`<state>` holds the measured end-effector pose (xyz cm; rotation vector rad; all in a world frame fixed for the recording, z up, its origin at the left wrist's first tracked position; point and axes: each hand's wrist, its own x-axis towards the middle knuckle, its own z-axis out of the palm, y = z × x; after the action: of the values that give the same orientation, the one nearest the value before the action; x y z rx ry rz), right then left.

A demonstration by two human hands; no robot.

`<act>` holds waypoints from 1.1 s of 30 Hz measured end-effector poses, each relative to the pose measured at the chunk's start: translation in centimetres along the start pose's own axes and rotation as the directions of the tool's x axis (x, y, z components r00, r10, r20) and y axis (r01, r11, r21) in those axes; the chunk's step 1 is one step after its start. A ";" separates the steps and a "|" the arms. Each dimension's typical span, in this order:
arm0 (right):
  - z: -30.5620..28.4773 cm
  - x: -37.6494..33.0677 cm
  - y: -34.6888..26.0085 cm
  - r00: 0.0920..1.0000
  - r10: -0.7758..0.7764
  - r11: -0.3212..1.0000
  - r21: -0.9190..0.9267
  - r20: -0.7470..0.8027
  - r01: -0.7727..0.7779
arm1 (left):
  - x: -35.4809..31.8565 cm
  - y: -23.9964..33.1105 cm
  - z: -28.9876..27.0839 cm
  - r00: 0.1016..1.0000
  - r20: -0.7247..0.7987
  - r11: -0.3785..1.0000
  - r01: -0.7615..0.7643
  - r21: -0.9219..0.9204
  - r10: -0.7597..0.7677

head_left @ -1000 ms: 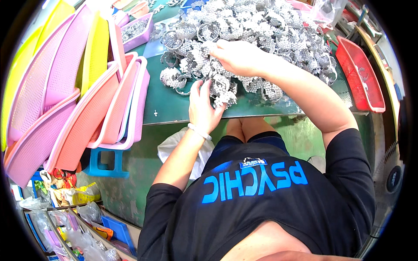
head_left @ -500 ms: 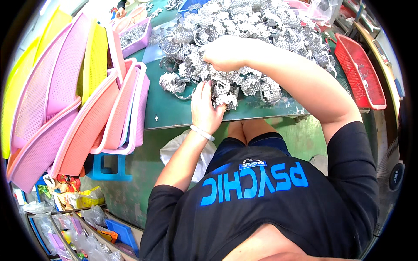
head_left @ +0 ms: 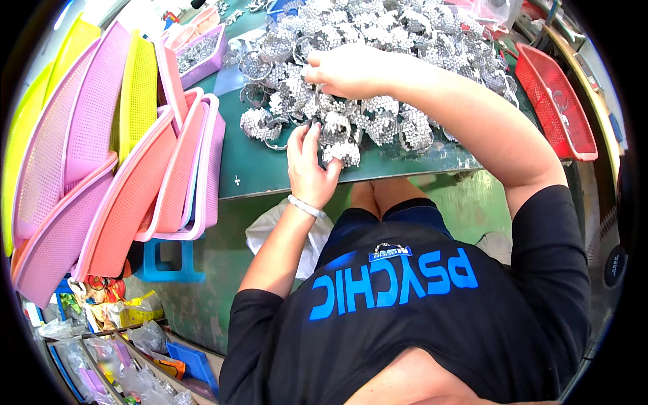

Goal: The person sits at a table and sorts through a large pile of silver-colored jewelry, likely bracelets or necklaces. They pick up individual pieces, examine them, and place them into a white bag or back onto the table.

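Observation:
A big heap of silver, scaly-textured curled bands (head_left: 378, 40) covers much of the green table (head_left: 260, 172). At the heap's near edge my left hand (head_left: 310, 165) has its fingers stretched out and its thumb apart. It lies against a silver curled band (head_left: 343, 154), the thumb at its near side. Farther back, my right hand (head_left: 347, 71) is over the heap with bent elbow and fingers curled together. What those fingers hold, if anything, is hidden.
Stacked plastic baskets in yellow, pink and purple (head_left: 135, 196) lean at the left, by a blue stool (head_left: 169, 263). A purple basket of small metal parts (head_left: 202, 54) stands at the back left. A red basket (head_left: 557, 108) sits at the right.
My left hand has shifted slightly left and its fingers have loosened from the near band. My right hand has moved a little left and back. The view has shifted slightly.

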<state>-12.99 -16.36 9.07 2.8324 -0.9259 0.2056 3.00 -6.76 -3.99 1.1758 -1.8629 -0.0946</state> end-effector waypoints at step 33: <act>7.8 -13.5 -9.9 0.854 0.506 0.028 0.992 -0.123 0.126 | -1.7 5.1 -2.3 0.954 0.231 0.622 0.300 -0.723 -0.191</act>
<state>-17.25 -2.17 -1.99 3.1961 -1.3952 2.4502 1.42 -1.87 -1.19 0.8098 -1.4836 -1.0397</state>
